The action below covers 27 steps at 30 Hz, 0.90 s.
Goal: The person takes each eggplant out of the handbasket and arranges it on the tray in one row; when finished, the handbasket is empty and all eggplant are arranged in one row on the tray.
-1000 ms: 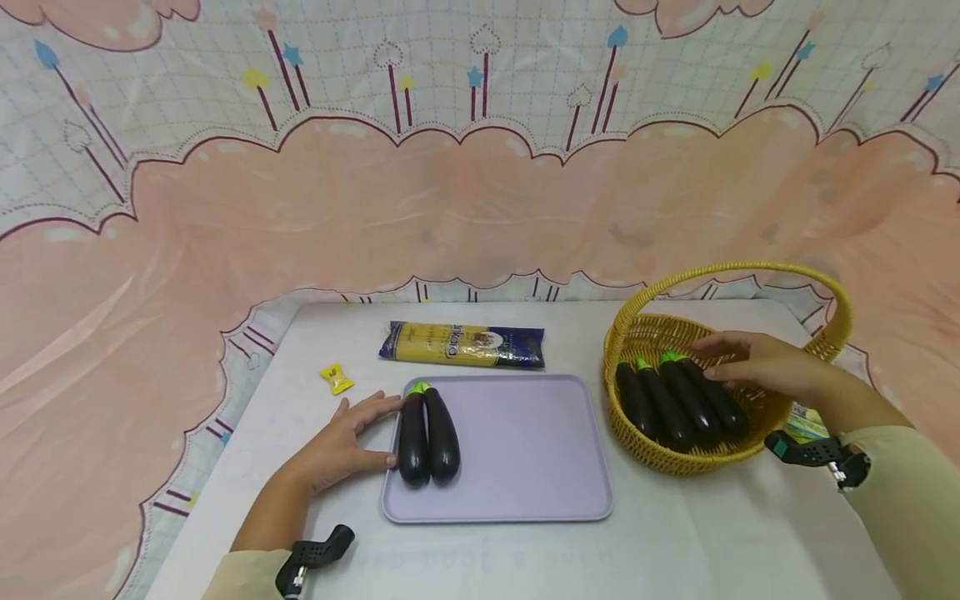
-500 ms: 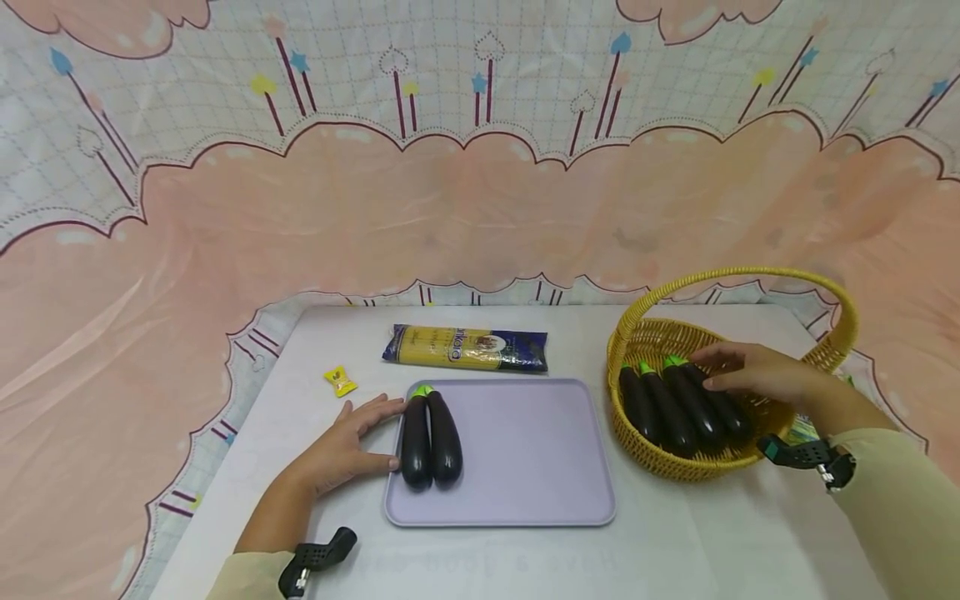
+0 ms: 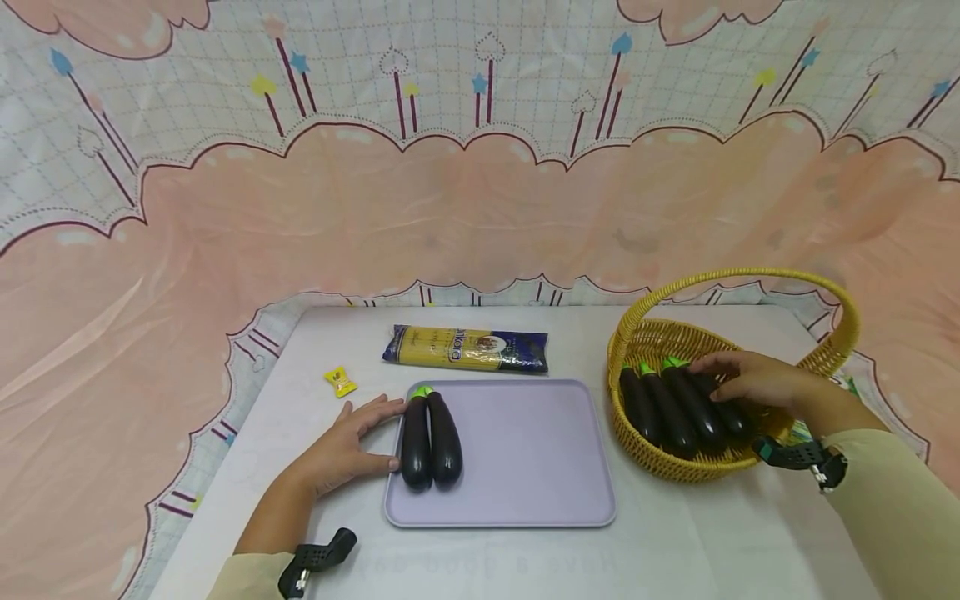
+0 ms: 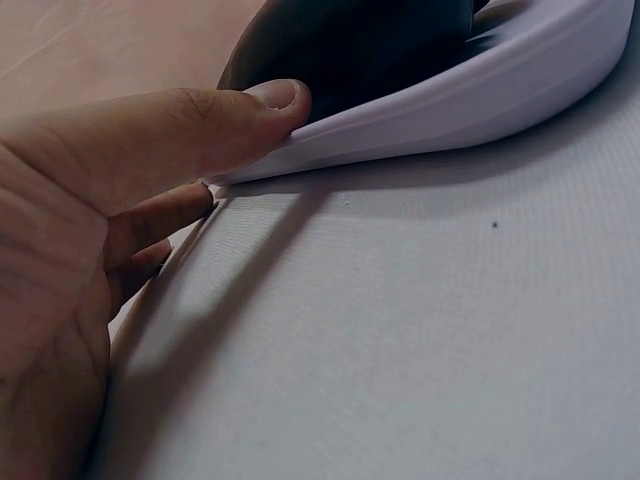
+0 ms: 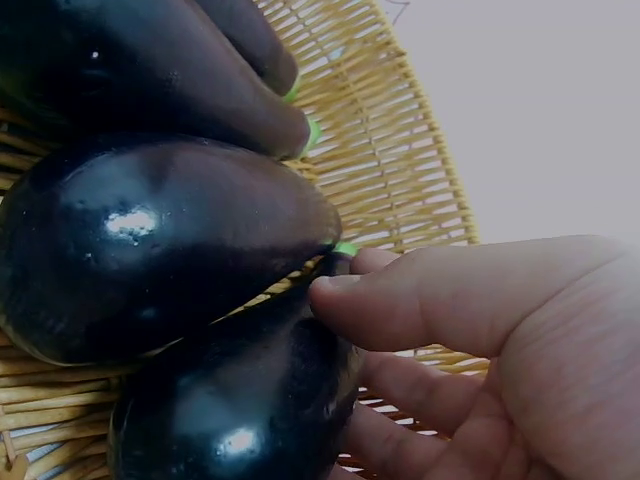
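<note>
Two dark eggplants (image 3: 431, 442) lie side by side on the left part of a lilac tray (image 3: 532, 454). My left hand (image 3: 341, 450) rests at the tray's left edge with fingers spread, its thumb touching the rim in the left wrist view. On the right, my right hand (image 3: 765, 385) reaches into a yellow wicker basket (image 3: 675, 471) holding several eggplants. In the right wrist view, its thumb lies on the neck of the nearest eggplant (image 5: 240, 400) and the other fingers curl around the far side, gripping it. That eggplant's stem end is partly hidden by the hand.
A yellow and blue pasta packet (image 3: 465, 347) lies behind the tray. A small yellow wrapped sweet (image 3: 341, 382) sits to its left. The basket's tall handle (image 3: 742, 272) arches over the right forearm's side. Part of a green packet (image 3: 801, 432) shows behind the basket.
My right hand has lowered slightly and moved in closer to the rightmost eggplant, its thumb and fingers now around the neck. The left hand has stayed at the tray edge.
</note>
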Tool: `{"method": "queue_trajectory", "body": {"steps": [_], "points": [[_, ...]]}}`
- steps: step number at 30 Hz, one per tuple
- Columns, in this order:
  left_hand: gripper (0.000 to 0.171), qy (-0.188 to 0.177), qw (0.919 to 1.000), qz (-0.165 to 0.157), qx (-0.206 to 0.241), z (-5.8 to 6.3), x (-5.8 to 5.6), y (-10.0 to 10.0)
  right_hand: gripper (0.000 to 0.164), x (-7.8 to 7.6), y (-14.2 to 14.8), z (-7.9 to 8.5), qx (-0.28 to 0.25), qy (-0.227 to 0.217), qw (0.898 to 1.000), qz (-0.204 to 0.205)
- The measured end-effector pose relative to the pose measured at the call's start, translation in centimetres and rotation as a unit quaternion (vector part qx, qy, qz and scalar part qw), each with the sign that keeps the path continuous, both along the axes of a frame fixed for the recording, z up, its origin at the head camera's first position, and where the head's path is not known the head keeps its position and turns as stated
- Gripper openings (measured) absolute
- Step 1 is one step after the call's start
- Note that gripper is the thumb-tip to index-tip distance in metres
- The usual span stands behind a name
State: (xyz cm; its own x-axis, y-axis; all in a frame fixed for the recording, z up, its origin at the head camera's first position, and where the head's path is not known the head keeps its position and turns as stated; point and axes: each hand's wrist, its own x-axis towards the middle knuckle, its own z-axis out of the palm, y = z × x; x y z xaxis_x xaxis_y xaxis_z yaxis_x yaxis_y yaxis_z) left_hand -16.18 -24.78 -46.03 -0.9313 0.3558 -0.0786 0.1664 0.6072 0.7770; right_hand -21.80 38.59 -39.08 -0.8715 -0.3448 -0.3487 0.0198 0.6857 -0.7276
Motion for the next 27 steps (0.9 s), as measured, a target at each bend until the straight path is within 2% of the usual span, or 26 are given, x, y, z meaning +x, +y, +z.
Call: {"method": "queue_trajectory", "body": {"steps": [16,27], "points": [[0.086,0.0,1.0,0.0,0.0,-0.02,-0.09,0.19,0.052,0.13,0.15,0.27,0.005,0.017,1.0,-0.003],[0.086,-0.001,1.0,0.001,-0.004,-0.25,-0.11,-0.04,0.055,0.46,-0.18,1.02,0.0,0.026,0.999,-0.019]]}}
